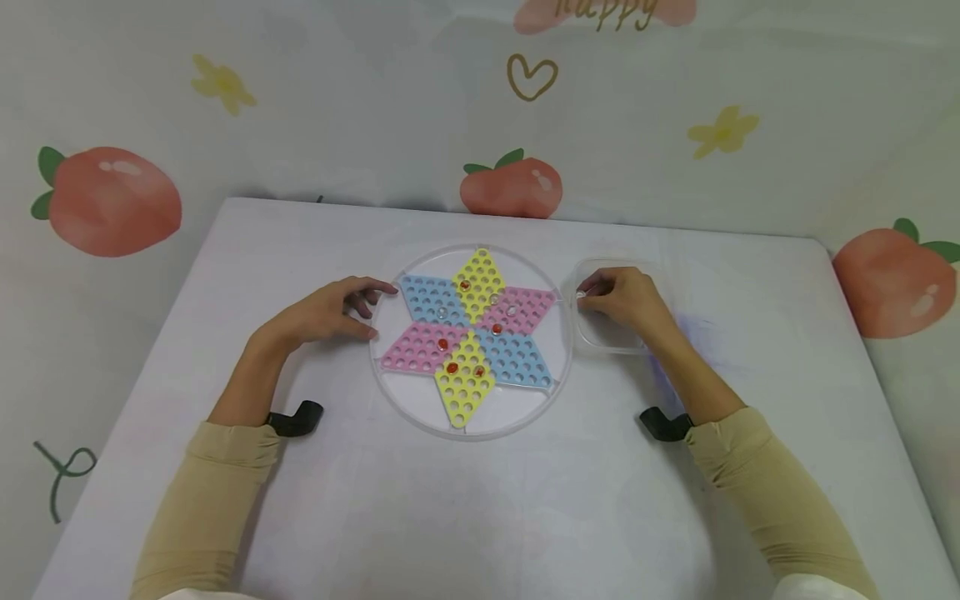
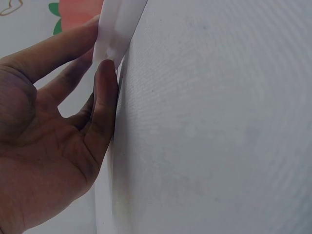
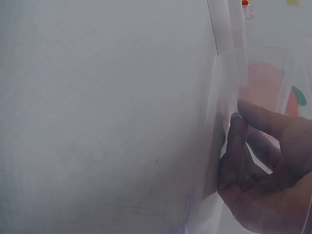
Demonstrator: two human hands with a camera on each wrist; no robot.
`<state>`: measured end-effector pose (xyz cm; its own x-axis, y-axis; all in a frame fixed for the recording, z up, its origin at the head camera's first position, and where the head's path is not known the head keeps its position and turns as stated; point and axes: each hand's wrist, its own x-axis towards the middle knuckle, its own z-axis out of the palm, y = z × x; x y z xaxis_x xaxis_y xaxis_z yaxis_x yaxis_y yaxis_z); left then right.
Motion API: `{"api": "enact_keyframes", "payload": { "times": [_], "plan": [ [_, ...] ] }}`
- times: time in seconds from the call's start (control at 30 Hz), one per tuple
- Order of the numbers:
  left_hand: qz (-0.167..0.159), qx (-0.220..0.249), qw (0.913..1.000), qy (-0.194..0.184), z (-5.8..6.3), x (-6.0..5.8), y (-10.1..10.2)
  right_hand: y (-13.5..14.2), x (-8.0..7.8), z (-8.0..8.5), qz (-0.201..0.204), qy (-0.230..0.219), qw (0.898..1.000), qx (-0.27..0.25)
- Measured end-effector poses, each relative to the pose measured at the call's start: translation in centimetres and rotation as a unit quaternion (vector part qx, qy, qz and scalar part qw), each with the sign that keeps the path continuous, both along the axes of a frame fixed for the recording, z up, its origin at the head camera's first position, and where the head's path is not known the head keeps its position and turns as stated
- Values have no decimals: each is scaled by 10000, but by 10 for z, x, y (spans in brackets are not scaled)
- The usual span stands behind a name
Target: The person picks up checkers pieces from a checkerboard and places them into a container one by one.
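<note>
Okay, our left hand (image 1: 328,309) is loosely spread, fingertips against the star board (image 1: 510,410) at nine-to-ten o'clock. Our right hand (image 1: 632,300) pinches a small pale piece (image 1: 581,294) inside the plastic container (image 1: 611,346), between the board's two and three o'clock. We read this as pick-up; next move calls for a firm pinch and a lift over the wall. Red counters (image 1: 452,367) and clear counters (image 1: 512,311) sit mid-board.

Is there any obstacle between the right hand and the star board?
Yes. The right hand reaches into the clear container, so its left wall stands between; beyond it comes the rim of the star board. I see nothing else.
</note>
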<state>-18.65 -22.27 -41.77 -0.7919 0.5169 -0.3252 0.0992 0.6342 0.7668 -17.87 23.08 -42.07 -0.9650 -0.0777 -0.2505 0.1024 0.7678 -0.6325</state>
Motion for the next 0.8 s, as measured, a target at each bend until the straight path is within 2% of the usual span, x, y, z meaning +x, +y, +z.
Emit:
{"api": "enact_keyframes", "payload": {
  "times": [0.3, 0.6, 0.8],
  "plan": [
    [19, 78, 10000, -19, 0, 1, 1, -3, 0, -1, 172, -149, 9997, 69],
    [51, 115, 9999, -18, -2, 2, 1, 0, 2, 4, 119, -284, 9990, -324],
    [23, 77, 10000, -11, -2, 0, 0, -2, 6, 15, -33, -156, 9974, -706]
  ]
}}
